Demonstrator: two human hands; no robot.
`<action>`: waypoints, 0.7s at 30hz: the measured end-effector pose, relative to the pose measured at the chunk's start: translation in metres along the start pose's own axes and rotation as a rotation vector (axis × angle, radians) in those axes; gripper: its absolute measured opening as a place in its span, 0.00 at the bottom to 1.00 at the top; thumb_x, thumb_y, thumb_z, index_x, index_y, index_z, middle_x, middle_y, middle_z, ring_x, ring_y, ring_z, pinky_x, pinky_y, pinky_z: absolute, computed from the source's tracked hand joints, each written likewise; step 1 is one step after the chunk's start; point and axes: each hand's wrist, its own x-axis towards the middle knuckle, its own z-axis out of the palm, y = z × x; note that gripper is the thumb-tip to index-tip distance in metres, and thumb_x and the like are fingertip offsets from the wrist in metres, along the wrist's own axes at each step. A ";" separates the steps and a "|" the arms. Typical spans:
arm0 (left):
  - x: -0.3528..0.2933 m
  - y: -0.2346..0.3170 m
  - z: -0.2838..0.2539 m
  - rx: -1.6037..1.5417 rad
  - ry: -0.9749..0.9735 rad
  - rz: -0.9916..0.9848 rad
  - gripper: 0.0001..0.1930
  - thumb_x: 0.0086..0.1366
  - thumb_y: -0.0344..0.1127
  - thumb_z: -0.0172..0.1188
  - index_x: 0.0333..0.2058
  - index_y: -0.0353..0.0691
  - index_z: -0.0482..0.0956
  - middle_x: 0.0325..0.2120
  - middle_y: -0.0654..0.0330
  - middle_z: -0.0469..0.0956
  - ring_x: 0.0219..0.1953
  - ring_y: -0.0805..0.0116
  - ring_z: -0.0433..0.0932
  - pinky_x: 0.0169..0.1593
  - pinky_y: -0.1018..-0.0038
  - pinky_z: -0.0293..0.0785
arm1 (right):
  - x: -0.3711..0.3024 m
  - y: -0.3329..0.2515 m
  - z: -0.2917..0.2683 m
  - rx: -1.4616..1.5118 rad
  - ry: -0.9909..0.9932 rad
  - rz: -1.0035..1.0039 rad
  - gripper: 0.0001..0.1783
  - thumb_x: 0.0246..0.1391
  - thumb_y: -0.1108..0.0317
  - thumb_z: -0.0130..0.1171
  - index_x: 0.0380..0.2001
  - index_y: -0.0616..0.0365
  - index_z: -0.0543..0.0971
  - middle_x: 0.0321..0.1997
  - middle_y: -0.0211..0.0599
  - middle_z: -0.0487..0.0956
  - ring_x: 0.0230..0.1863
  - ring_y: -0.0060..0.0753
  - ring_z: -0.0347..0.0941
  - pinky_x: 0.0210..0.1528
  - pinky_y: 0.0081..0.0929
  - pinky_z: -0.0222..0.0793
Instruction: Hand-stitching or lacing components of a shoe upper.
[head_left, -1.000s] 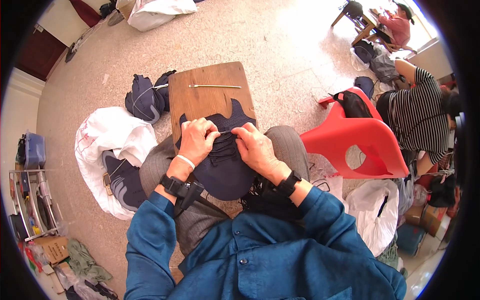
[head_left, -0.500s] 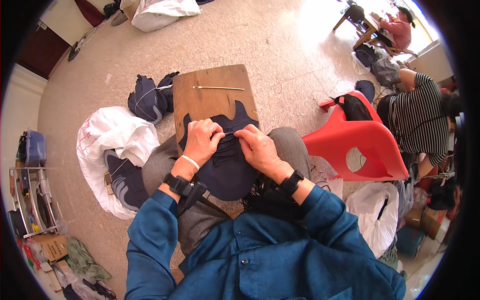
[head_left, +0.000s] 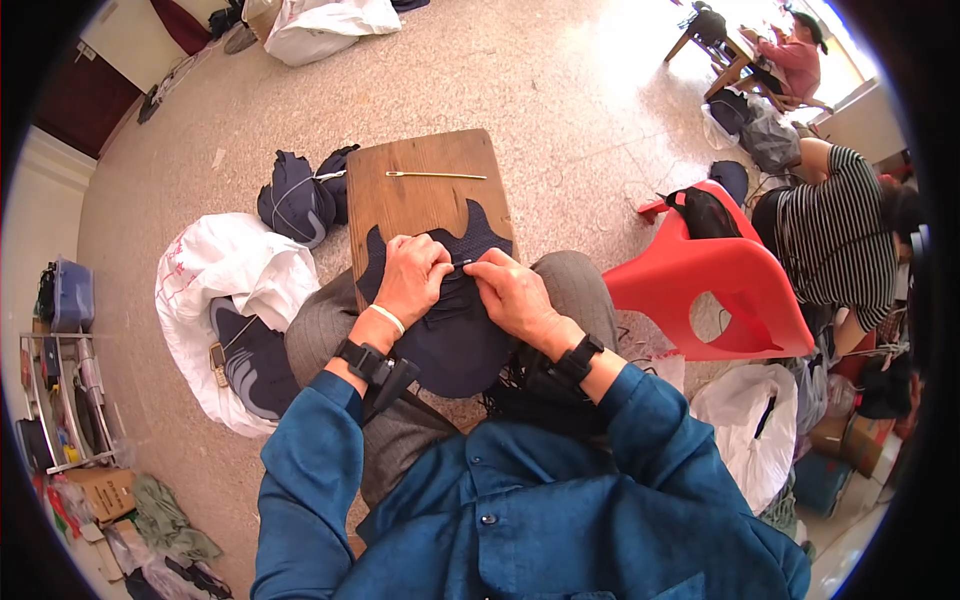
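Observation:
A dark navy shoe upper drapes from the wooden bench toward my lap, its two pointed ends lying on the wood. My left hand is closed in a pinch over its middle, thumb against forefinger. Opposite it, my right hand pinches too. Between the fingertips runs a short stretch of thin dark shoelace with a pale bit on it. Dark strands cross the upper just below the fingers. A long metal needle with an eye lies across the bench beyond my hands.
Left of the bench are a tied bundle of navy uppers and a white sack with more uppers. A red plastic chair stands at my right, near a person in a striped top. A white bag sits below it.
Both hands stay pinched close together over the upper, having shifted only slightly. The pale bit between the fingertips shows more plainly now. The needle has not moved on the bench.

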 end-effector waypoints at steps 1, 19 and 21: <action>0.001 -0.002 -0.001 0.000 0.003 0.003 0.04 0.57 0.30 0.66 0.27 0.41 0.79 0.26 0.59 0.75 0.32 0.56 0.75 0.47 0.64 0.67 | 0.000 0.001 0.000 0.006 0.001 -0.002 0.10 0.59 0.72 0.56 0.43 0.55 0.81 0.40 0.40 0.78 0.42 0.53 0.78 0.42 0.45 0.76; 0.001 0.002 0.008 0.018 -0.042 -0.154 0.01 0.60 0.31 0.62 0.30 0.43 0.78 0.29 0.61 0.73 0.40 0.59 0.76 0.52 0.62 0.59 | 0.044 0.020 -0.010 -0.229 -0.245 -0.127 0.13 0.55 0.72 0.63 0.38 0.64 0.70 0.36 0.57 0.77 0.39 0.65 0.75 0.40 0.51 0.72; 0.004 0.005 0.014 0.018 -0.009 -0.147 0.02 0.59 0.31 0.62 0.29 0.44 0.78 0.28 0.61 0.73 0.39 0.59 0.76 0.53 0.62 0.59 | 0.048 0.022 -0.012 -0.222 -0.311 -0.178 0.13 0.55 0.72 0.63 0.37 0.64 0.69 0.35 0.56 0.77 0.39 0.64 0.76 0.40 0.50 0.73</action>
